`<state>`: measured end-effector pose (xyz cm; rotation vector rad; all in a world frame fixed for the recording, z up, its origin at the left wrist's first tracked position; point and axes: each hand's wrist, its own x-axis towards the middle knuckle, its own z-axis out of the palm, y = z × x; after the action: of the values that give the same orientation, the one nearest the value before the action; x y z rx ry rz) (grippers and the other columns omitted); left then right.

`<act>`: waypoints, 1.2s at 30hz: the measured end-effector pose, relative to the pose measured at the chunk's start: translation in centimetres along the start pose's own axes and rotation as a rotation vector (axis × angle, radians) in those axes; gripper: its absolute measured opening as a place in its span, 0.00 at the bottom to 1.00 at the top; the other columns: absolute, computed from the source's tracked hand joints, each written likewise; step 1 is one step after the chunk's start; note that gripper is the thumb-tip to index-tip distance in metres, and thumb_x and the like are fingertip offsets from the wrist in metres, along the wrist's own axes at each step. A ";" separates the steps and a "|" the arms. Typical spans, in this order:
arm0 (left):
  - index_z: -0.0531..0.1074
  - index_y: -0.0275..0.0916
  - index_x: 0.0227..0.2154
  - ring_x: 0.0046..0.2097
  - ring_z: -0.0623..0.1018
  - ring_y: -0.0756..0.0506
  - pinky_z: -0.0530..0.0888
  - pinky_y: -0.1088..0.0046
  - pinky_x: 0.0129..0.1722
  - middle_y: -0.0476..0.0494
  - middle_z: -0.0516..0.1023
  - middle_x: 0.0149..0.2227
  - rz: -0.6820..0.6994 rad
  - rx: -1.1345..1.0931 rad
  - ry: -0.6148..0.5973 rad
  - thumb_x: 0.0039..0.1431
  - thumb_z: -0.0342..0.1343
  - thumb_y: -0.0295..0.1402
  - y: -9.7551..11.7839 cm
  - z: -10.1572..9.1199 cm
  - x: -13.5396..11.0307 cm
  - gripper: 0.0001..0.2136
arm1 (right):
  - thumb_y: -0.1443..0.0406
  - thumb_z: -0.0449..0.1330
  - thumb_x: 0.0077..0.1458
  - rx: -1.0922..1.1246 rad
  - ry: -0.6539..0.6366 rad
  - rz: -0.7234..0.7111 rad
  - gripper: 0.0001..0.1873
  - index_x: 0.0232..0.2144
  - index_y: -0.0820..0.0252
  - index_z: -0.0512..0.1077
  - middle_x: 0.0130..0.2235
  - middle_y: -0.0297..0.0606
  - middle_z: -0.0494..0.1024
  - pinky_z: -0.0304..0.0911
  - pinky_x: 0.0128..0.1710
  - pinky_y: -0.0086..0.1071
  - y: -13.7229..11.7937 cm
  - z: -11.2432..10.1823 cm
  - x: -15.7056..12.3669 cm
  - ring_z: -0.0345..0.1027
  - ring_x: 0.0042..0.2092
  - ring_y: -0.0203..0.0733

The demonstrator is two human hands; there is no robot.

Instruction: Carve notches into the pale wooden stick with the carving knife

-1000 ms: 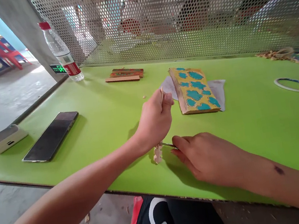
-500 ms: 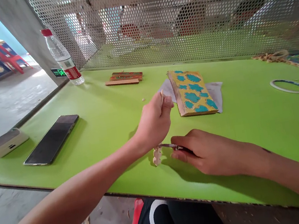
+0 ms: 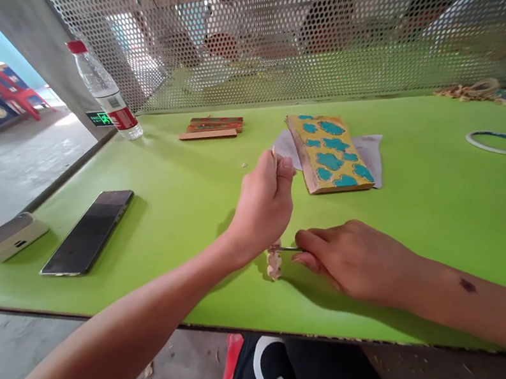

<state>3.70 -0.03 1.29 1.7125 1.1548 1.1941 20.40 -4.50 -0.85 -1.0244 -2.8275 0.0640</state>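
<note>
My left hand [image 3: 264,197] is closed round a pale, narrow piece of wood [image 3: 274,268]. Its lower end, with wavy notched edges, sticks out below the fist, and a small tip shows above by the thumb; the middle is hidden in my fingers. To the right, my right hand [image 3: 342,255] grips a small knife [image 3: 286,248], its handle mostly covered by the fingers. The thin blade points left and touches the notched part just under my left hand. Beyond both hands lies a yellow board with blue patches [image 3: 332,153], resting on a whitish sheet [image 3: 372,153].
A phone [image 3: 88,233] and a white device [image 3: 9,240] lie at the left of the green table [image 3: 161,192]. Farther back are a plastic bottle [image 3: 115,106] and wooden strips [image 3: 209,134]. A roll of tape [image 3: 500,141] and cord [image 3: 469,91] lie right, before a perforated metal screen [image 3: 257,40].
My right hand has turned slightly, and the blade sits a little lower along the wood. The wood's lower end has shifted slightly right. My left hand keeps its hold.
</note>
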 end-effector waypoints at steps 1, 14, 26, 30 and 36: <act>0.59 0.43 0.32 0.18 0.62 0.51 0.59 0.72 0.22 0.58 0.59 0.17 0.000 -0.001 0.002 0.75 0.43 0.36 0.0 0.0 0.0 0.12 | 0.62 0.44 0.73 -0.004 0.008 0.005 0.17 0.34 0.59 0.66 0.27 0.36 0.76 0.40 0.25 0.36 0.0 0.1 0.0 0.67 0.23 0.40; 0.60 0.43 0.32 0.18 0.62 0.51 0.59 0.72 0.22 0.58 0.58 0.17 0.001 0.000 0.019 0.75 0.44 0.36 -0.2 0.2 0.0 0.12 | 0.62 0.45 0.73 0.005 -0.129 0.086 0.16 0.35 0.59 0.68 0.26 0.38 0.77 0.38 0.25 0.36 -0.5 -0.7 0.3 0.66 0.22 0.43; 0.61 0.43 0.32 0.19 0.64 0.51 0.62 0.72 0.22 0.58 0.60 0.17 0.013 0.010 0.003 0.75 0.43 0.37 -0.5 0.2 0.2 0.12 | 0.61 0.45 0.74 0.016 -0.157 0.048 0.19 0.34 0.60 0.69 0.25 0.37 0.77 0.39 0.26 0.36 0.4 -1.2 0.9 0.67 0.23 0.41; 0.60 0.43 0.32 0.19 0.62 0.51 0.60 0.72 0.22 0.58 0.59 0.17 0.008 0.028 0.017 0.75 0.43 0.36 -0.4 0.2 0.2 0.12 | 0.62 0.45 0.73 -0.112 -0.053 0.068 0.17 0.35 0.60 0.68 0.27 0.40 0.77 0.37 0.25 0.37 -0.7 -0.1 0.1 0.70 0.23 0.46; 0.60 0.43 0.32 0.19 0.61 0.51 0.59 0.72 0.22 0.57 0.60 0.17 0.002 0.041 0.026 0.75 0.44 0.36 -0.3 0.2 0.1 0.12 | 0.62 0.45 0.73 -0.129 -0.050 0.080 0.15 0.35 0.59 0.66 0.25 0.38 0.76 0.38 0.23 0.37 -1.3 0.1 0.0 0.72 0.22 0.48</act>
<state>3.84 0.19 1.02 1.7338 1.2014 1.2050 19.54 -5.48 -0.83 -1.1788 -2.8670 -0.0872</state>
